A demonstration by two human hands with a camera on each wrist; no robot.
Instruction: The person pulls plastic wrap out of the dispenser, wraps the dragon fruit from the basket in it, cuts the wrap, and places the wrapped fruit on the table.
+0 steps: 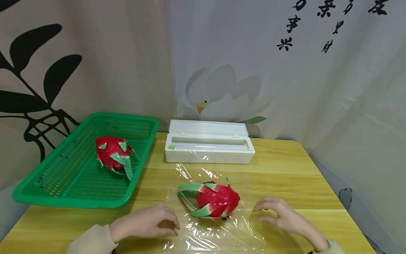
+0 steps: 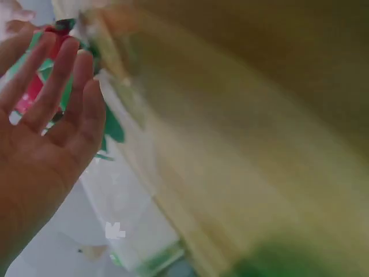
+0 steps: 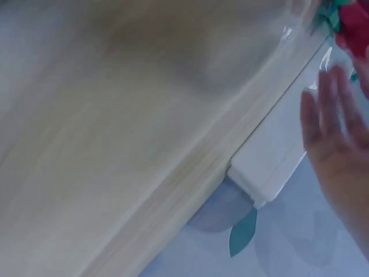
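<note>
A red dragon fruit (image 1: 220,199) with green scales lies on a sheet of clear plastic wrap (image 1: 209,240) spread over the table. My left hand (image 1: 150,222) is at the wrap's left edge, its fingers loosely bent and holding nothing; whether the fingertips touch the wrap cannot be told. To the right of the fruit, apart from it, is my right hand (image 1: 283,216), also with nothing in it. In the left wrist view the fingers of the left hand (image 2: 46,127) look extended; the right wrist view shows the right hand (image 3: 340,138) with extended fingers too.
Behind the fruit stands a white wrap dispenser box (image 1: 207,156) with its lid up and a roll (image 1: 209,145) inside. On the left, a green basket (image 1: 76,203) holds a second dragon fruit (image 1: 109,151). A printed curtain (image 1: 222,42) hangs behind the wooden table (image 1: 285,165).
</note>
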